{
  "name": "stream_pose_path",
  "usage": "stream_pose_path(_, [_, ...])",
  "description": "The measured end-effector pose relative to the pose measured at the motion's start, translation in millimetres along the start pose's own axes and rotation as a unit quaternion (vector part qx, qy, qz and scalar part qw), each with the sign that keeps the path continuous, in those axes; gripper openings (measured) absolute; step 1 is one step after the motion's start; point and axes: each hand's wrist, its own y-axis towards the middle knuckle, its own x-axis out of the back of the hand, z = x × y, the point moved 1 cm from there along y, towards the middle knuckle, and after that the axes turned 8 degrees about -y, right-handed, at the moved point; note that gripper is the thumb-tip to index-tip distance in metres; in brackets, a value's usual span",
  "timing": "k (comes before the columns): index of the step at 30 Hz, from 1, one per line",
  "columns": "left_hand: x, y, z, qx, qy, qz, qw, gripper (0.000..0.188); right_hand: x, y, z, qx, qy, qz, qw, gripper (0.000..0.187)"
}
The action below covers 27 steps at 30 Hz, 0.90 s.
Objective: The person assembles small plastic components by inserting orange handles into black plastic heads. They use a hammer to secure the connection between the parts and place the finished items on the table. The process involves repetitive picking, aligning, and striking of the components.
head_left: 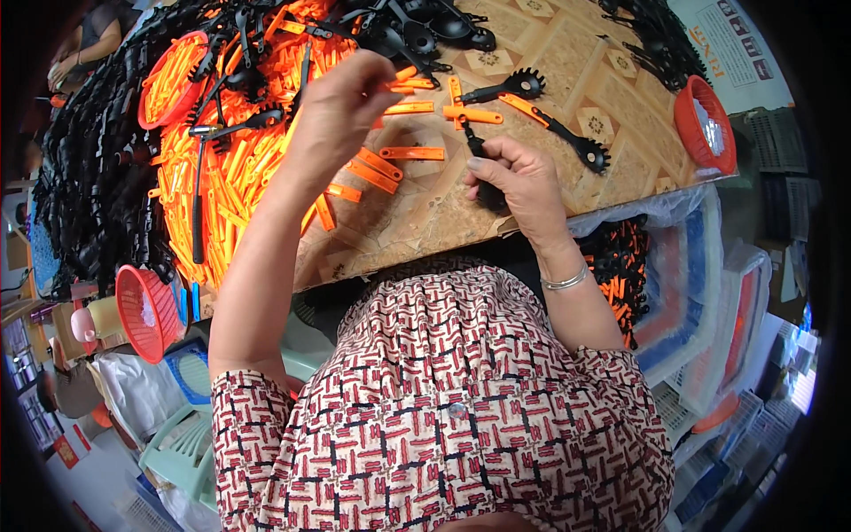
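Observation:
My right hand (525,182) grips a black kitchen utensil head (490,195) near the table's front edge, its narrow neck pointing away from me. The utensil's wide end is partly behind my fingers, so its exact kind is hidden. Just beyond the neck lies an orange handle sleeve (473,115). My left hand (341,106) is raised over the edge of the orange pile, fingers pinched together; whatever they hold is too small to make out. Between my hands, several loose orange sleeves (412,153) lie flat. Two black pasta servers with orange sleeves, one a toothed server (523,84), rest farther right.
A big heap of orange sleeves (217,191) covers the table's left side, beside stacked black utensils (84,168). More black utensils (412,31) lie at the back. Red baskets stand at the right edge (706,124) and left edge (146,310). A crate of orange-and-black pieces (616,266) sits below.

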Motion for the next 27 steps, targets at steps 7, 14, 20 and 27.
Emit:
stream_pose_path(7, [-10, -66, -7, 0.100, -0.356, -0.001, 0.929, 0.014, -17, 0, 3, -0.030, -0.062, 0.063, 0.996, 0.024])
stream_pose_path(14, [-13, -100, 6, 0.057, -0.049, -0.012, 0.997, 0.017, -29, -1, 0, -0.034, -0.052, 0.109, 0.992, 0.026])
stream_pose_path(20, [-17, -102, 0, -0.072, 0.227, -0.006, 0.971, 0.024, -31, -2, 2, -0.011, -0.088, 0.070, 0.994, 0.026])
stream_pose_path(27, [5, -100, -25, -0.114, 0.123, -0.020, 0.986, 0.026, -27, -3, -1, 0.038, -0.166, 0.064, 0.983, 0.023])
